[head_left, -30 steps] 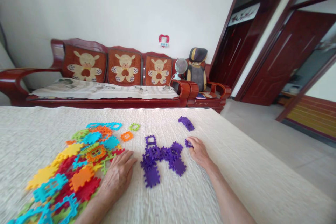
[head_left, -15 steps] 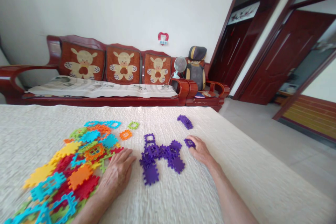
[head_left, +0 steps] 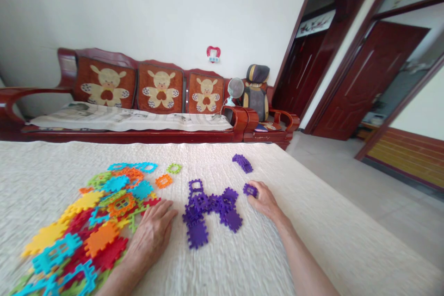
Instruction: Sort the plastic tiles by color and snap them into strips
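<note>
My right hand (head_left: 263, 199) pinches a purple window-shaped building tile (head_left: 249, 189) between thumb and fingers, at the table's right side. My left hand (head_left: 154, 229) lies flat, fingers stretched out, on the cloth beside the heap of mixed tiles (head_left: 104, 238) in yellow, red, blue, orange and green; it holds nothing I can see. Between the hands is a loose cluster of purple tiles (head_left: 197, 233), some solid and some open frames. Beyond my right hand sits a short overlapping row of purple tiles (head_left: 243, 163).
The table has a cream quilted cloth (head_left: 236, 263). An orange frame tile (head_left: 163, 181) and a green ring tile (head_left: 174, 168) lie apart from the heap. Behind the table stand a wooden sofa (head_left: 166, 136) with bear cushions, a small fan (head_left: 236, 88) and a chair with a massage cushion (head_left: 256, 99).
The view has shifted slightly. The purple tile in my right hand has turned a little, so its window face shows more. My left hand stays flat in about the same place.
</note>
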Tool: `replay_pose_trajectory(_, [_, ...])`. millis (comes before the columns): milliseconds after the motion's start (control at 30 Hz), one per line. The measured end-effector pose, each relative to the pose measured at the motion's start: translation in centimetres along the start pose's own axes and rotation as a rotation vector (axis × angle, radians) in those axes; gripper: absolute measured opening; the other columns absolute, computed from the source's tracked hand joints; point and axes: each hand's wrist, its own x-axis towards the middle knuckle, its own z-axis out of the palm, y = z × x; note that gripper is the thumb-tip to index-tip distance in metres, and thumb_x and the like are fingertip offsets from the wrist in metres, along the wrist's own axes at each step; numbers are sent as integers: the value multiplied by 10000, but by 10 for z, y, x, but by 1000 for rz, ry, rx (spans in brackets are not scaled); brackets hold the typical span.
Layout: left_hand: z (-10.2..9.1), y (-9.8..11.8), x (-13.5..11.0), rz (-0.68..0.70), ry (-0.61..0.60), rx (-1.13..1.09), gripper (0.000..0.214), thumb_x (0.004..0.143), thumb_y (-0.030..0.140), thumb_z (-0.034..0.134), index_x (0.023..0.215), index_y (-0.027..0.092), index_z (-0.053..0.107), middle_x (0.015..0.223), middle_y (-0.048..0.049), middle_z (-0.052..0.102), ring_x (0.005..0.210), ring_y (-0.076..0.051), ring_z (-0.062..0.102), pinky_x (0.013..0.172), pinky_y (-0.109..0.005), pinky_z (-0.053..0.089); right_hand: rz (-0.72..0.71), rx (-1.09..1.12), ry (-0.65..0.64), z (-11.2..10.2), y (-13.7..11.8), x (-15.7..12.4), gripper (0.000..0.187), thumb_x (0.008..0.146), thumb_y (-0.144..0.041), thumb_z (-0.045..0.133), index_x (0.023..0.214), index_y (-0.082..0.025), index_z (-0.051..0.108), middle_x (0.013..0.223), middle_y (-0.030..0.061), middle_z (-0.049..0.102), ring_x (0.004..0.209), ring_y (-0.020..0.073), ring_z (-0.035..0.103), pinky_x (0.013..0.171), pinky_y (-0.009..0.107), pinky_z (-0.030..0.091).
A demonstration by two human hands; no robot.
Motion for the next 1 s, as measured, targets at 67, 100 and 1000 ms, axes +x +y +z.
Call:
replay_pose_trajectory(67, [0,0,0,-1,-4,9,328,857,132,434,1032,247,686,1179,-82,642,1130,-252,567,934,-446,494,35,35,114,4,1,7,455,684,-276,563,1126,-178,612,1083,88,636,1041,224,585,960,369,436])
replay_pose_trajectory(100, [1,0,0,2,-5,13,327,854,132,436,1028,249,688,1174,-80,645,1124,-252,573,929,-445,498,56,47,180,6,1,13,462,697,-315,563,1133,-168,606,1087,97,632,1039,228,586,955,374,441])
replay_pose_trajectory(1000, [7,-5,-4,41,51,40,325,837,153,462,1049,274,676,1184,-71,648,1114,-251,591,909,-418,511,296,-254,265,36,9,68,483,789,-370,555,1219,-152,572,1119,166,618,1017,293,596,838,384,449])
